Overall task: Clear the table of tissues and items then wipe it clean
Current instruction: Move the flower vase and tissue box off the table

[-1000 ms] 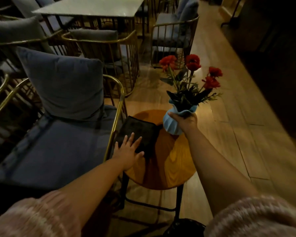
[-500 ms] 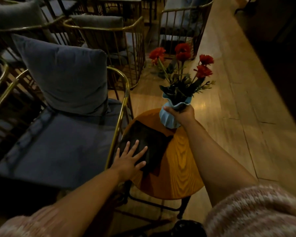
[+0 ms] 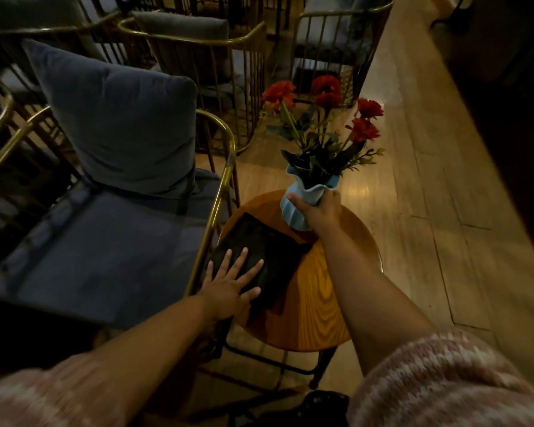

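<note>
Head view: left hand (image 3: 228, 291) flat, fingers spread, pressing cloth (image 3: 275, 248) onto table (image 3: 321, 315); beyond it right hand (image 3: 321, 211) wraps vase (image 3: 292, 211) neck, flowers (image 3: 327, 97) above the grip, vase base just past cloth's far corner.

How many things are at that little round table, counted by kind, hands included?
dark cloth: 1
blue vase holding red flowers: 1
hands: 2, the left hand flat on the cloth, the right hand gripping the vase
Total: 4
</note>
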{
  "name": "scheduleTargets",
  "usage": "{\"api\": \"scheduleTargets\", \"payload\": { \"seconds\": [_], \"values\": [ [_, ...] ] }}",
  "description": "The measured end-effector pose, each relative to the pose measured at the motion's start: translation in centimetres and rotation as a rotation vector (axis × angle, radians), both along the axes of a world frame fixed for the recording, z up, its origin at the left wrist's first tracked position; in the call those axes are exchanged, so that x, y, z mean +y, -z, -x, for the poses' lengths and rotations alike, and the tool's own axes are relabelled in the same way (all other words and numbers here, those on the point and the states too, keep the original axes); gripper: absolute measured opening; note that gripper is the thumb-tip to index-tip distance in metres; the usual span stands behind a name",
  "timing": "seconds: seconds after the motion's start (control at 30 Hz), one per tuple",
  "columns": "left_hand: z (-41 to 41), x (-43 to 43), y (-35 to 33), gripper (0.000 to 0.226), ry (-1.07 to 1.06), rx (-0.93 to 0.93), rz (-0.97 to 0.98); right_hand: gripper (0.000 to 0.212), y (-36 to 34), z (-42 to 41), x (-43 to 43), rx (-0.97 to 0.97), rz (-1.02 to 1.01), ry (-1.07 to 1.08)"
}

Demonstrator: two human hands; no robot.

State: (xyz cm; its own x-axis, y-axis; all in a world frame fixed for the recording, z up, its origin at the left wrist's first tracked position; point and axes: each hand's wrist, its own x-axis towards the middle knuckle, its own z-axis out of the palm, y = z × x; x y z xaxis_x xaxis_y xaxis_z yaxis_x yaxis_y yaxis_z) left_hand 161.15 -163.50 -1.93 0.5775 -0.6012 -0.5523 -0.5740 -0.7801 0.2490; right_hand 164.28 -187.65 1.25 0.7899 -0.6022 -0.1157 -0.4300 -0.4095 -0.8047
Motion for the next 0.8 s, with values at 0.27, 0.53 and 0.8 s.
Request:
{"api": "scheduleTargets", "payload": {
  "seconds": [0.27,0.53,0.8],
  "values": [
    [1.8,2.4,-3.2,0.073,-0.153,-0.150,0.135,0.082,0.1,6.3,6.3,-0.020,0.037,0.250],
    [8.5,19.5,-6.1,0.089,-0.444,-0.256,0.100,0.086,0.1,12.6,24.2,-0.065,0.288,-0.436],
    [24.2,42.2,-8.2,0.055,-0.957,-0.414,0.136,0.082,-2.4,19.3,46.5,-0.203,0.331,-1.000]
  ]
}}
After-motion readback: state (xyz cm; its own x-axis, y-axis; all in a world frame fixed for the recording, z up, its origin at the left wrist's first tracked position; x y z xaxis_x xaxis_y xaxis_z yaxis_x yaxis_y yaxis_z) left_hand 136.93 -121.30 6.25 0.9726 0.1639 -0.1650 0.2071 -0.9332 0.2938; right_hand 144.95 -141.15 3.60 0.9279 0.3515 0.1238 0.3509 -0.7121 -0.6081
